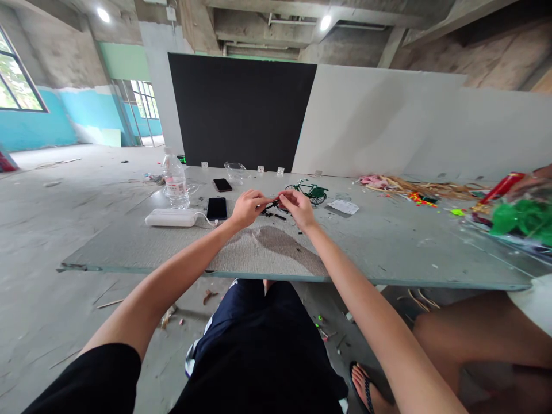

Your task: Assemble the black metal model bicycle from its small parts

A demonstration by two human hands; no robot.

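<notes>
Above the grey table [388, 241], my left hand [249, 207] and my right hand [296, 208] are close together, fingertips pinched. Between them is a small dark, thin part [271, 206], gripped from both sides; its exact shape is too small to make out. Just behind my right hand stands a green miniature bicycle [308, 191], upright on the table. Small black pieces [279, 217] lie under my fingers. A white paper slip [344, 206] rests to the right of the bicycle.
Left of my hands are a white power bank [171, 217] with a cable, two phones [217, 209], and a clear bottle [175, 181]. A black panel [241, 109] stands behind. At right, another person's hand [535, 179] is near green material [521, 215] and scattered bits.
</notes>
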